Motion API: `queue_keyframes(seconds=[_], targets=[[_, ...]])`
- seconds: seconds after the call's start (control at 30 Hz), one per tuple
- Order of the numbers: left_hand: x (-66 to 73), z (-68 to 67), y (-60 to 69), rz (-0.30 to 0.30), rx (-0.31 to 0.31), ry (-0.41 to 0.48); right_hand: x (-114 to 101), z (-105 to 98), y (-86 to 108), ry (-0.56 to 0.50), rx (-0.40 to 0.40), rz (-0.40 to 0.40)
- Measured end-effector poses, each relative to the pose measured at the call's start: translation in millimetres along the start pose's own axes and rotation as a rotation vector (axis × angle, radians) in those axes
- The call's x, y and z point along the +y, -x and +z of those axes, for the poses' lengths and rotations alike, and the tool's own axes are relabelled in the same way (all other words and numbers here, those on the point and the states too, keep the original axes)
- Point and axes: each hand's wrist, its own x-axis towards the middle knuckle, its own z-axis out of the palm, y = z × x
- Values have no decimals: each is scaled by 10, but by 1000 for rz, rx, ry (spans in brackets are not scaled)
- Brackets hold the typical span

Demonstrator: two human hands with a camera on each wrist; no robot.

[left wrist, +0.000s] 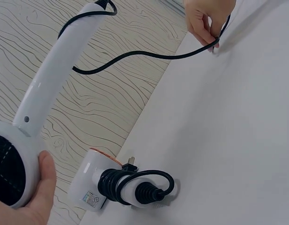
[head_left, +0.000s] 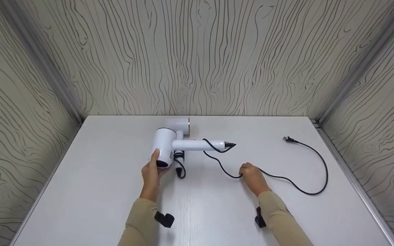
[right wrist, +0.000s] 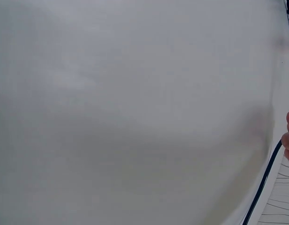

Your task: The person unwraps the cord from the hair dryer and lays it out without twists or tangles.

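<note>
A white hair dryer [head_left: 164, 145] is held up off the table by my left hand [head_left: 152, 174], which grips the rear of its barrel; its handle points right. The black power cord [head_left: 217, 162] loops once over the handle near its end, then hangs toward my right hand [head_left: 252, 176]. Those right fingers pinch the cord a little above the tabletop. In the left wrist view the thumb lies along the dryer's round back [left wrist: 18, 164]. Only a few right fingertips [right wrist: 288, 140] show at the edge of the right wrist view, with the cord between them.
Behind the held dryer lies a second white hair dryer [head_left: 178, 125], its black cord [left wrist: 114, 185] wound round the handle. The held dryer's plug [head_left: 288, 139] rests at the right of the white table [head_left: 97, 191]. Wood-patterned panels [head_left: 197, 58] enclose the back and sides.
</note>
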Motion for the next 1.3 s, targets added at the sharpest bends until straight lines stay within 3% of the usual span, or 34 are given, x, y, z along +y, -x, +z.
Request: queue_keyframes(seconds=[0.2,0.43,0.8,1.3], targets=[[-20,-1,5,2,-9,-1,18,40,70,-15,-50,41],[-60,3,6,0,-6,-35,-9,64,121,-38,-35,33],[-83,42,5,-9,16,-18,-21,33,86,-52,130,-59],[-65,58,27,-24,-2,-22,-240,-74,-120,-56,131,-63]])
